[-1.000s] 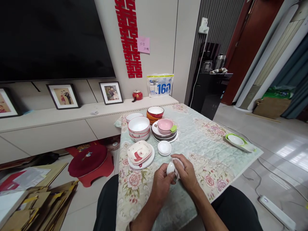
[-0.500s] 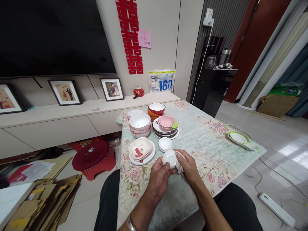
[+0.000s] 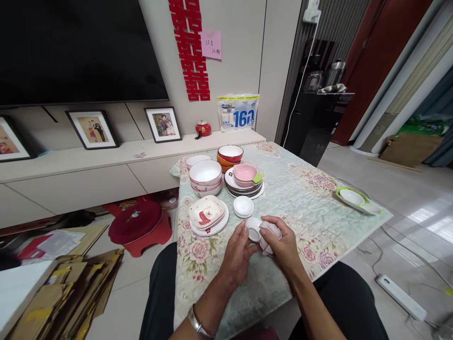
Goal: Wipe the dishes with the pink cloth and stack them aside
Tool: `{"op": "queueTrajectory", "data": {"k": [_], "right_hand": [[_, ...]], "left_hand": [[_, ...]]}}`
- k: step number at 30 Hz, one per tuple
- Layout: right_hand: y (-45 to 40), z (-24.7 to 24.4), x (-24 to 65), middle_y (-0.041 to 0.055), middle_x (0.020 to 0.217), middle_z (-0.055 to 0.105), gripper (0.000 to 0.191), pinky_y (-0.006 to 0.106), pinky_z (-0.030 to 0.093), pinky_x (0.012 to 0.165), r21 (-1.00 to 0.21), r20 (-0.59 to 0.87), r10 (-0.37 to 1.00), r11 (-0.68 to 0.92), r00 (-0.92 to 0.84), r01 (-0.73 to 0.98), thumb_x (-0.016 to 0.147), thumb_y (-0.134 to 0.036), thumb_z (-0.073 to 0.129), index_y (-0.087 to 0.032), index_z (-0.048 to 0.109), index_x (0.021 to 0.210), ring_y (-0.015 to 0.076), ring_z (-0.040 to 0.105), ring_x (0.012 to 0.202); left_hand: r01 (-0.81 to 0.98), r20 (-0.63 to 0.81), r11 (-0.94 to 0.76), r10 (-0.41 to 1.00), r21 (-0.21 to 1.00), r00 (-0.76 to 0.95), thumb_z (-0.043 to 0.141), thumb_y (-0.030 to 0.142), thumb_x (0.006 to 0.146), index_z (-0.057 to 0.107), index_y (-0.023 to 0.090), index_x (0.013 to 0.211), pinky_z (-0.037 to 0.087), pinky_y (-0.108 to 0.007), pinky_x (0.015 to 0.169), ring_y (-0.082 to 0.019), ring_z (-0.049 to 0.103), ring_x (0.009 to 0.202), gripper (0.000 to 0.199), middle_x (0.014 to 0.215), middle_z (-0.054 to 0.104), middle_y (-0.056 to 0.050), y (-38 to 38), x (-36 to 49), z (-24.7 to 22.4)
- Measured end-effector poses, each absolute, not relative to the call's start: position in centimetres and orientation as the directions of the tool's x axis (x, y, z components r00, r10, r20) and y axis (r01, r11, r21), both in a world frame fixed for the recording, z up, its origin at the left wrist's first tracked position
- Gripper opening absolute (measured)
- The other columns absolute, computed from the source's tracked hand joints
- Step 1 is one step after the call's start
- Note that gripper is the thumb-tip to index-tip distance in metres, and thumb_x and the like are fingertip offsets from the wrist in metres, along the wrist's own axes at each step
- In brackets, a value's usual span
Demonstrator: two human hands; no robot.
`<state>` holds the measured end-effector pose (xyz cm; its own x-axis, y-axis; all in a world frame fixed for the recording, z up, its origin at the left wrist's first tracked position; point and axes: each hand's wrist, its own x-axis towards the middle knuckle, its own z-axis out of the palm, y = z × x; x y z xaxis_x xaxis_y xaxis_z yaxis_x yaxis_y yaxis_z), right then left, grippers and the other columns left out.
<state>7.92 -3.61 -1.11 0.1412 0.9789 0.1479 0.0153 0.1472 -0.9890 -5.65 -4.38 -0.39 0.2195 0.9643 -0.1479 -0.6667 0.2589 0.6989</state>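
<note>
A small white dish [image 3: 254, 228] is pinched at its edge by my left hand [image 3: 238, 250], thumb on the near side, over the front of the table. My right hand [image 3: 283, 243] is closed on a crumpled pale cloth [image 3: 272, 232] that presses against the dish's right side. Just beyond my hands sits a stack of small white dishes [image 3: 243, 206]. To its left, a square cream dish with a red design [image 3: 206, 211] rests on a white plate [image 3: 222, 224].
Behind stand white red-rimmed bowls [image 3: 205, 173], red and orange bowls [image 3: 230, 154], and pink bowls [image 3: 245, 173] on stacked plates [image 3: 243, 190]. A green-edged dish [image 3: 358, 200] lies at the right corner of the floral tablecloth [image 3: 300, 198]. A red stool [image 3: 141, 226] and flattened cardboard [image 3: 71, 293] are on the left floor.
The small dish has turned in my left hand and now tilts more, its underside ring facing me. My right hand with the cloth has shifted slightly around its right edge. The view has tipped slightly.
</note>
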Motion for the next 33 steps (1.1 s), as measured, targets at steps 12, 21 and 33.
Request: {"op": "queueTrajectory", "data": {"k": [12,21,33], "right_hand": [[-4.0,0.6,7.2,0.0052,0.101,0.070,0.025,0.032,0.049,0.086,-0.941,0.282,0.949,0.301,-0.139,0.152,0.091,-0.036,0.058,-0.021,0.070,0.108,0.0226,0.064,0.095],[-3.6,0.6,8.6,0.0092,0.123,0.054,0.046,0.042,0.041,0.102,-0.860,0.428,0.899,0.374,0.090,0.348,0.087,-0.023,0.052,-0.023,0.057,0.132,0.0260,0.051,0.118],[-3.8,0.1,7.2,0.0114,0.114,0.049,0.042,0.042,0.050,0.090,-0.607,0.574,0.803,0.549,-0.160,0.574,0.091,-0.023,0.055,-0.022,0.056,0.133,0.0250,0.054,0.103]], "left_hand": [[-0.802,-0.321,0.338,0.927,0.492,0.193,0.064,0.025,0.082,0.047,0.017,0.131,0.053,-0.032,0.077,-0.018,0.068,0.081,0.052,0.093,0.070,-0.005,-3.7,-6.2,-0.2],[-0.747,-0.359,0.436,0.891,0.502,0.279,0.055,0.041,0.089,0.058,0.013,0.116,0.052,-0.035,0.064,-0.022,0.067,0.074,0.039,0.097,0.072,-0.011,-3.7,-6.4,0.1],[-0.736,-0.300,0.450,0.892,0.506,0.339,0.047,0.046,0.095,0.069,0.009,0.109,0.052,-0.033,0.079,-0.023,0.068,0.089,0.045,0.100,0.074,-0.013,-3.6,-6.2,-0.1]]}}
